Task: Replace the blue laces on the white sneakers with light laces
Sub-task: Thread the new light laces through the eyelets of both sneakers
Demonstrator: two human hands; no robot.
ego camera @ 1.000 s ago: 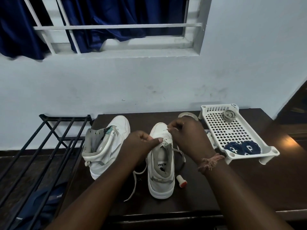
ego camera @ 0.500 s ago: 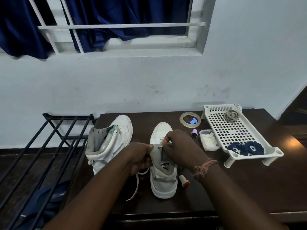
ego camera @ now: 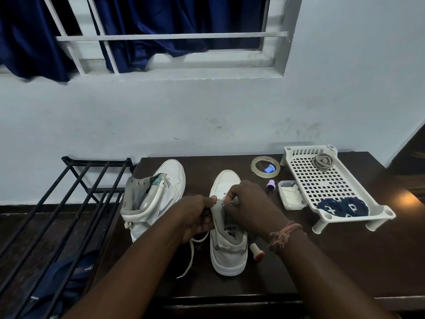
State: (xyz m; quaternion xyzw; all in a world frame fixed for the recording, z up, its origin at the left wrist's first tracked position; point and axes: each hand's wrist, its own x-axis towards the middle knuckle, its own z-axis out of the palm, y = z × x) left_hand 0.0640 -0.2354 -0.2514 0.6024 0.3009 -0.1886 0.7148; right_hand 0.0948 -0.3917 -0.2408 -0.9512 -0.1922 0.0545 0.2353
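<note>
We lace the near sneaker with both hands low on its tongue.

Since 1 second ago our right hand (ego camera: 249,204) has dropped from the raised lace end to the sneaker (ego camera: 226,245), and the left hand (ego camera: 195,215) sits lower beside it. The white tray (ego camera: 299,153) at the right holds 2 coiled blue laces (ego camera: 342,207) at its near end and a pale coil (ego camera: 323,160) at its far end; a small tub (ego camera: 291,195) sits just left of it. Our left fingers curl around the grey tongue (ego camera: 218,211); our right fingertips pinch the light lace (ego camera: 192,255) there, its loose end trailing on the table (ego camera: 345,261). The 2nd sneaker (ego camera: 156,196) stands to the left.
</note>
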